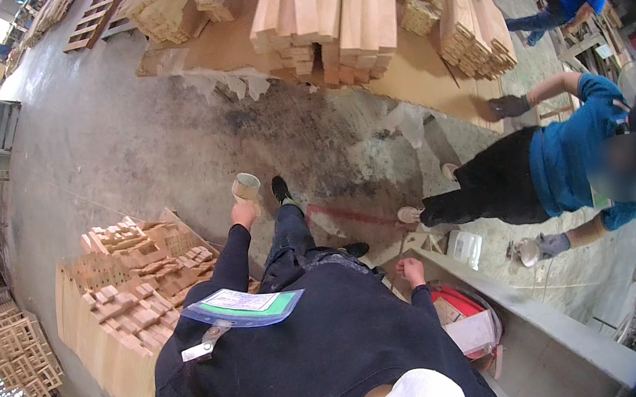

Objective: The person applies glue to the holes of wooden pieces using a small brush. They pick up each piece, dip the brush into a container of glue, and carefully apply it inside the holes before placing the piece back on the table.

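A pale cylindrical object (246, 185) is held in the left hand (243, 214), in front of the body and over the grey floor (158, 139), with a dark shoe (280, 190) seen just beside it. The left hand is closed around the object's lower part, and its upper end is left exposed. The right hand (410, 271) is positioned near the edge of a grey bench (538, 314). Its fingers are curled; whether it is fully closed, or whether anything small is enclosed, cannot be told.

The object is judged to be light, since it is supported by one hand alone. Its wall is presumed to be fairly stiff, and its surface smooth enough for slip to be possible. The curved side is best gripped, with fingers and thumb placed opposite each other. Fragility cannot be established.

The object's lower part is concealed by the left hand. Whether it is a solid roll or a hollow vessel cannot be determined, nor can any contents be confirmed. The underside of the right hand is not shown. A red item (466, 297) beside the bench is partly covered by the right sleeve (425, 301). The outer surroundings are cut off by the dark lens rim.
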### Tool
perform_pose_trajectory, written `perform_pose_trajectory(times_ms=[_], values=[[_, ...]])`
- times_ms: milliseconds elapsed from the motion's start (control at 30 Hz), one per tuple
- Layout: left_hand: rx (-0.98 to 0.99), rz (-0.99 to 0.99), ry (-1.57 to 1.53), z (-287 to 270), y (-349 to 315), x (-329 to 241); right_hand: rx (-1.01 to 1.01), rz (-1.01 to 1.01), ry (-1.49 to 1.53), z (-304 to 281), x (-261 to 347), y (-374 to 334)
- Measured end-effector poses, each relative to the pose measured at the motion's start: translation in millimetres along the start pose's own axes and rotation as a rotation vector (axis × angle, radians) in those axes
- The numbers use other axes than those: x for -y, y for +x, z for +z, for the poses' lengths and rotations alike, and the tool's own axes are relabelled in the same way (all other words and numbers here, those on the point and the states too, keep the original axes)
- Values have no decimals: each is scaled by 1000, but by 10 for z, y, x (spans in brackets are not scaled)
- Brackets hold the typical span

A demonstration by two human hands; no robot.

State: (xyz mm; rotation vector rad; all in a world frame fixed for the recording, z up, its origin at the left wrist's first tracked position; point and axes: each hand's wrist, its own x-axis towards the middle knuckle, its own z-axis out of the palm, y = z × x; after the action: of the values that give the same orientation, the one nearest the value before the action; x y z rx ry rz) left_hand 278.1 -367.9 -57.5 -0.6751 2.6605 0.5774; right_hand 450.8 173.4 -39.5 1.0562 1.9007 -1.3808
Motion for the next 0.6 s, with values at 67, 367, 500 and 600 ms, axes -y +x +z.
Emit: perform_pose_trajectory(times_ms=[67, 367, 500, 600], values=[[-168, -151, -344, -97, 309, -169, -42, 110, -62, 101, 58, 8], [111, 145, -891, -1836, 2395, -1159, -61, -26, -3, 1174, 1345, 352], [159, 248, -1042, -2472, 3028, -1655, -94, -331, -293, 1578, 1896, 761], [95, 182, -1087, -2430, 3566, -1614, -22, -373, -173, 1978, 2531, 623]])
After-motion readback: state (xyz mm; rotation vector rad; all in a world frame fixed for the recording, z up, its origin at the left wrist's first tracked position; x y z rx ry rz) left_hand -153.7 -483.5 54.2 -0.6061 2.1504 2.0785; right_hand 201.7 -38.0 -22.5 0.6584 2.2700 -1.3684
